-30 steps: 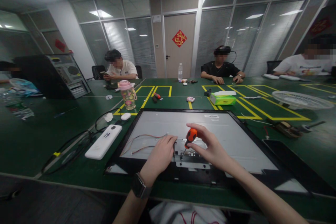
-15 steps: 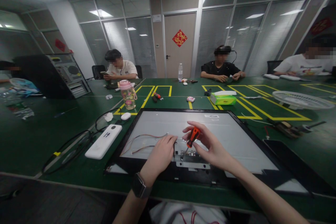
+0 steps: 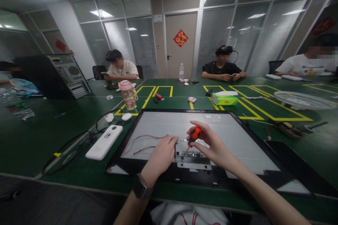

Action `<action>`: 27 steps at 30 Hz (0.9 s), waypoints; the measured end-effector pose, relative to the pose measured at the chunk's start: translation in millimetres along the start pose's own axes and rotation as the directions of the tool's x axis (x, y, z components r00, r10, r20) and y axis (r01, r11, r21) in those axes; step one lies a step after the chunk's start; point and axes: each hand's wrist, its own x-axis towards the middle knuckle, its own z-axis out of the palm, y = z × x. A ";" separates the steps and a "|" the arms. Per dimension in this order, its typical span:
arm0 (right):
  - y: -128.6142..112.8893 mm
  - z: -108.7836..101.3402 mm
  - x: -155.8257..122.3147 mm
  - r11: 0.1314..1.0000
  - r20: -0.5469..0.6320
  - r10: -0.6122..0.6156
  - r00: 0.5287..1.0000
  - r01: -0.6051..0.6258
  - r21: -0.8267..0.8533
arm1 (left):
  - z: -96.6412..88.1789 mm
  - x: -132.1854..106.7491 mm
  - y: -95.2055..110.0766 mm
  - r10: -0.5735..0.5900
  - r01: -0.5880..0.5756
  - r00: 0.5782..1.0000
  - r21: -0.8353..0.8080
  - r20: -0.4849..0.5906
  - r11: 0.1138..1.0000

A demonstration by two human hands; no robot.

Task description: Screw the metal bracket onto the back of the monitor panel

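Note:
My right hand (image 3: 213, 145) holds a red-and-black screwdriver (image 3: 196, 133) by its handle, between thumb and fingers. The shaft slants down to the left, its tip by the lower left part of a metal bracket (image 3: 195, 165). That bracket sits near the front edge of a large flat screen panel (image 3: 235, 135) with a black frame, lying back side up. With fingers stretched out, my left hand (image 3: 163, 153) lies on the panel, fingertips at the bracket's left side; their undersides are hidden. Thin wires (image 3: 142, 136) run over the panel to its left.
Left of the panel lie a white power bank (image 3: 104, 142) and black cables (image 3: 71, 147). Behind stand a pink-lidded bottle (image 3: 128, 95) and a green tissue pack (image 3: 224, 98). A black phone-like slab (image 3: 293, 160) lies at right. Several people sit around the table.
The fingers of my right hand have shifted around the screwdriver's handle, and the hand has moved slightly right. My left hand and the panel stay in place.

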 end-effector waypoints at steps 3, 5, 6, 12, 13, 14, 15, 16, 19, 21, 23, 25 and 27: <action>-4.4 0.2 3.0 0.998 -0.045 0.024 0.999 -0.022 0.059 | -0.4 -0.6 0.0 0.003 -0.003 1.000 -0.007 -0.002 1.000; -6.7 -2.3 6.0 0.993 -0.127 0.074 0.989 -0.061 0.103 | -0.4 -1.0 0.1 -0.002 0.002 1.000 -0.010 -0.003 1.000; -7.3 -4.9 7.8 0.988 -0.188 0.109 0.976 -0.085 0.131 | -0.4 -1.1 0.1 -0.006 0.006 1.000 -0.010 -0.001 1.000; 2.5 -47.4 14.6 0.965 -0.678 0.239 0.695 -0.094 0.243 | -2.3 -1.5 0.5 -0.018 0.019 1.000 -0.031 0.014 0.999; 5.4 -58.2 13.2 0.968 -0.722 0.242 0.648 -0.108 0.227 | -2.8 -1.5 0.6 -0.017 0.017 1.000 -0.032 0.012 0.999; 8.2 -69.4 10.8 0.972 -0.757 0.235 0.610 -0.140 0.188 | -3.3 -1.4 0.8 -0.015 0.016 1.000 -0.030 0.009 0.999; 10.8 -80.4 7.4 0.974 -0.793 0.210 0.573 -0.189 0.121 | -3.8 -1.2 1.0 -0.015 0.015 1.000 -0.028 0.007 0.999; 13.3 -90.8 3.0 0.967 -0.815 0.166 0.556 -0.252 0.025 | -4.2 -1.0 1.3 -0.015 0.015 1.000 -0.027 0.006 1.000; 21.8 -115.1 -14.5 0.824 -0.737 0.070 0.673 -0.455 -0.337 | -5.0 -0.2 1.8 -0.015 0.015 1.000 -0.026 0.013 1.000; 30.2 -124.2 -28.5 0.663 -0.591 0.038 0.806 -0.462 -0.589 | -5.3 0.1 2.0 -0.016 0.017 1.000 -0.024 0.018 1.000; 40.8 -128.8 -42.6 0.566 -0.455 0.054 0.889 -0.403 -0.720 | -5.7 0.1 2.0 -0.019 0.019 1.000 -0.021 0.017 1.000; 51.9 -131.1 -55.4 0.499 -0.369 0.097 0.924 -0.366 -0.785 | -6.3 0.0 2.0 -0.021 0.022 1.000 -0.018 0.012 1.000; 61.3 -132.8 -65.9 0.449 -0.331 0.152 0.931 -0.364 -0.816 | -7.4 0.1 2.1 -0.021 0.021 1.000 -0.018 0.014 1.000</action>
